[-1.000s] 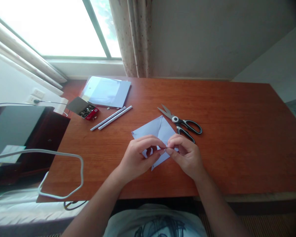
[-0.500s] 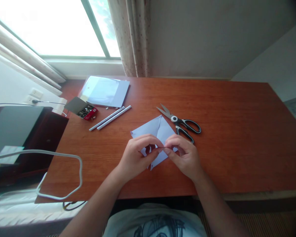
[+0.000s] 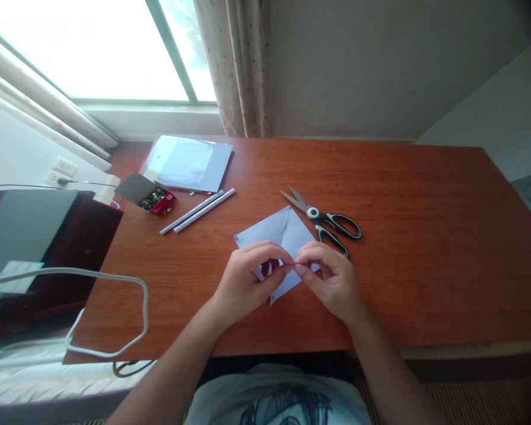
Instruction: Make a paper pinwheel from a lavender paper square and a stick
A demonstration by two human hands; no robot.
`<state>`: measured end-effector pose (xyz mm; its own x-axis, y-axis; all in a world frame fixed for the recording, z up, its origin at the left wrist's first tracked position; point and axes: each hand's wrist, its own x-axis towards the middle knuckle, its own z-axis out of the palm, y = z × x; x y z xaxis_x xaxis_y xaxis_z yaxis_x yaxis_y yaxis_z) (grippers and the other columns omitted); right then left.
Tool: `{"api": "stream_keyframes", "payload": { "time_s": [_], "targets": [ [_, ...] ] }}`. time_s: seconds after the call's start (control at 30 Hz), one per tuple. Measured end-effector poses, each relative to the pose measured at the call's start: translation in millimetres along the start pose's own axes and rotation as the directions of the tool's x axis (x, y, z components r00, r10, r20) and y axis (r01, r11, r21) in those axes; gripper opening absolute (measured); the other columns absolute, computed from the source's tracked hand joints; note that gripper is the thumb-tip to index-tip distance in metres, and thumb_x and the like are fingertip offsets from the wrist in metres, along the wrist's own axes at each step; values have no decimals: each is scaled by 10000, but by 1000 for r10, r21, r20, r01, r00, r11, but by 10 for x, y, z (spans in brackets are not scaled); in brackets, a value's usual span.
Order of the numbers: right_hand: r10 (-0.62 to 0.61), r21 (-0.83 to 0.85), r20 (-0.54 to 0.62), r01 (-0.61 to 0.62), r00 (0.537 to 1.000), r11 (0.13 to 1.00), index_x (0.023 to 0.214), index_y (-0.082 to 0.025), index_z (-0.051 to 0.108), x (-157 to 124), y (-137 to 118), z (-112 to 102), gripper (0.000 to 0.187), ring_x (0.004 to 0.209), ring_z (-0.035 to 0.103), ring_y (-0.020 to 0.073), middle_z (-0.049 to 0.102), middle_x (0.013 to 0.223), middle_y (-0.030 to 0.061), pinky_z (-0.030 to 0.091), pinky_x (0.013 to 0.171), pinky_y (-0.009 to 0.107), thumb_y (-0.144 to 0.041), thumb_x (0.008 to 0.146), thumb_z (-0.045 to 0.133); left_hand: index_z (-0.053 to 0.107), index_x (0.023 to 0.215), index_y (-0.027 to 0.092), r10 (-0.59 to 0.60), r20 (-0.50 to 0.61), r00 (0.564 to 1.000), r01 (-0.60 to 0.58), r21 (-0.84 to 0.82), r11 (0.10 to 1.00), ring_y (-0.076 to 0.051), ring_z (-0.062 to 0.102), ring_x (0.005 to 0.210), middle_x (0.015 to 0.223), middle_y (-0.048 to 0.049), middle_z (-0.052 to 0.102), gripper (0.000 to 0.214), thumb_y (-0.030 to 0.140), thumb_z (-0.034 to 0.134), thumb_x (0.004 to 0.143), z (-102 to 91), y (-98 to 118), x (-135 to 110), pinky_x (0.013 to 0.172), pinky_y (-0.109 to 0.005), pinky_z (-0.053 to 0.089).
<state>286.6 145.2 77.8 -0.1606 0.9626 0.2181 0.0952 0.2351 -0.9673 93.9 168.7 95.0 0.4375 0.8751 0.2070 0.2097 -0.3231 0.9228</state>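
Over a pale square of paper, cut from its corners toward the middle, my two hands meet fingertip to fingertip. My left hand pinches thumb and forefinger together. Just beside it, my right hand makes a similar pinch. A thin dark sliver shows between the fingertips, too small to name. The hands hide the near half of the paper; one near corner with a dark dot sticks out below. Scissors with black and white handles lie partly open right behind my right hand.
Two white paper rods lie left of the paper. Behind them are an open red box of small metal pieces and a clear folder of sheets. A white cable loops over the brown table's left end.
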Motion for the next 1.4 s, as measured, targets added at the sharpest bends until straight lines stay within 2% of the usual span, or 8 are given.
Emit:
{"api": "stream_keyframes", "payload": {
  "time_s": [0.9, 1.4],
  "targets": [
    [51, -31, 6, -51, 999, 998, 879, -239, 657, 11, -14, -4, 55, 771, 607, 169, 679, 844, 11, 486, 672, 299, -210, 924, 671, 697, 912, 183, -67, 0, 998, 67, 33, 997, -129, 621, 719, 827, -25, 700, 73, 138, 642, 895, 7, -21, -12, 662, -238, 478],
    [34, -77, 10, -34, 999, 996, 872, -242, 659, 17, -13, -4, 54, 751, 616, 175, 692, 831, 13, 498, 662, 308, -228, 924, 662, 701, 896, 179, -91, -7, 996, 92, 31, 995, -114, 593, 674, 766, -6, 669, 74, 136, 641, 891, 7, -1, -3, 611, -219, 448]
  ]
}}
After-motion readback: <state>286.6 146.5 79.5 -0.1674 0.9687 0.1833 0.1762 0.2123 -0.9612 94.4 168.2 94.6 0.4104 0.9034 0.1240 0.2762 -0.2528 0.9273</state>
